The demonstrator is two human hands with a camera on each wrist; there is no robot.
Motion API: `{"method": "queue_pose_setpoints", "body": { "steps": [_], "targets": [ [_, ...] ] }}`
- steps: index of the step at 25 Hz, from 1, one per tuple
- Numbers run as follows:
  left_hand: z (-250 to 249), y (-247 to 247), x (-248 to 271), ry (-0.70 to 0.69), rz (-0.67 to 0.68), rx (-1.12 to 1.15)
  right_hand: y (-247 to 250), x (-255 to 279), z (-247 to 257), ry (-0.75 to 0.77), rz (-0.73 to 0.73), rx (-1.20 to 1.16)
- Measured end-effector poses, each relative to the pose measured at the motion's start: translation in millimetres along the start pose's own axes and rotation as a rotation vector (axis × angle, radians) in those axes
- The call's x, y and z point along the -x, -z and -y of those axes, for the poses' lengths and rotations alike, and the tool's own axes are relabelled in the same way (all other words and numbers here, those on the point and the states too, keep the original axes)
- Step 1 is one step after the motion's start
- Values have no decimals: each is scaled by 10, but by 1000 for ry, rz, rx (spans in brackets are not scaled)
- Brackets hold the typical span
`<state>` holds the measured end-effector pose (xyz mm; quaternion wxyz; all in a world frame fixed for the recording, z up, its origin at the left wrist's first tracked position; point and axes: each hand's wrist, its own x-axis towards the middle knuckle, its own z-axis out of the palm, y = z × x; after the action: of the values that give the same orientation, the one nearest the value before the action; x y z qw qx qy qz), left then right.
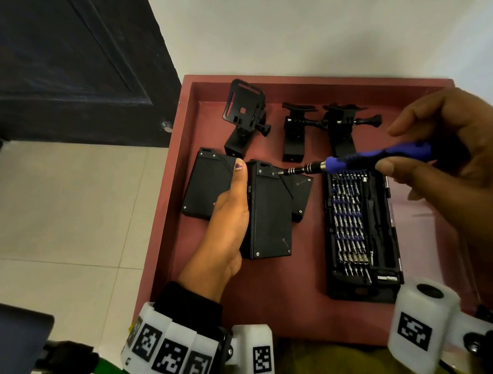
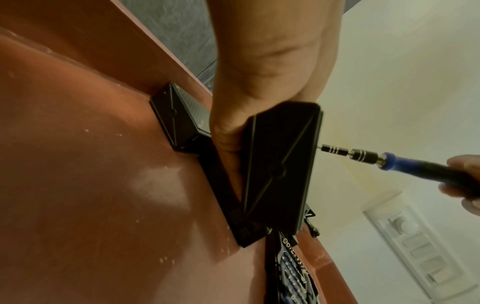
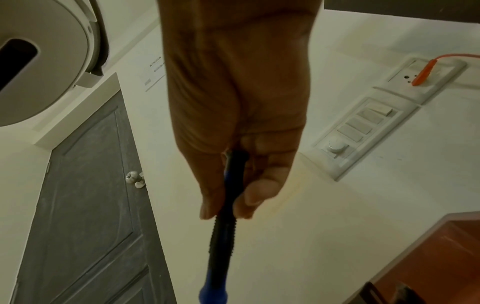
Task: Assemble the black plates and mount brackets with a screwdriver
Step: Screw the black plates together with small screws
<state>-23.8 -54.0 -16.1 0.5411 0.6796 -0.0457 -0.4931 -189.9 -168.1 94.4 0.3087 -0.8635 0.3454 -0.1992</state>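
Note:
My left hand (image 1: 231,213) grips a black plate (image 1: 269,214) and holds it tilted above the red tray (image 1: 255,306), thumb along its left edge. In the left wrist view the fingers (image 2: 226,127) curl under that plate (image 2: 280,164). My right hand (image 1: 458,169) pinches a blue and black screwdriver (image 1: 379,156). Its metal bit touches a screw near the plate's top edge (image 1: 275,173), as the left wrist view also shows with the screwdriver (image 2: 405,164). The right wrist view shows the handle (image 3: 223,226) between thumb and fingers (image 3: 262,191). A second black plate (image 1: 205,185) lies flat to the left.
Three black mount brackets (image 1: 244,115) (image 1: 295,130) (image 1: 342,127) stand along the tray's far side. An open bit set case (image 1: 357,234) lies on the right. A third plate (image 1: 301,196) lies partly under the held one. A dark door (image 1: 55,39) is on the left, a white wall behind.

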Motion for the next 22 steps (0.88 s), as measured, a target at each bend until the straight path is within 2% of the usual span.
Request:
{"method": "queue_pose_setpoints", "body": {
  "steps": [7,10,13,19,22],
  "targets": [
    [-11,-39,14,-39,16,-39,-84,-10,8,-134,-116,-100],
    [-5,-24,8,-40,11,-40,-46,5,-50,-194,17,-103],
    [-11,-12,0,-44,-6,-41,-11,12,-77,-143,110,-14],
    [-18,-21,24,-45,-2,-48,-36,9,1,-151,13,-17],
    [-22,-21,25,-29,12,-56,-92,12,11,-195,-104,-78]
  ]
}}
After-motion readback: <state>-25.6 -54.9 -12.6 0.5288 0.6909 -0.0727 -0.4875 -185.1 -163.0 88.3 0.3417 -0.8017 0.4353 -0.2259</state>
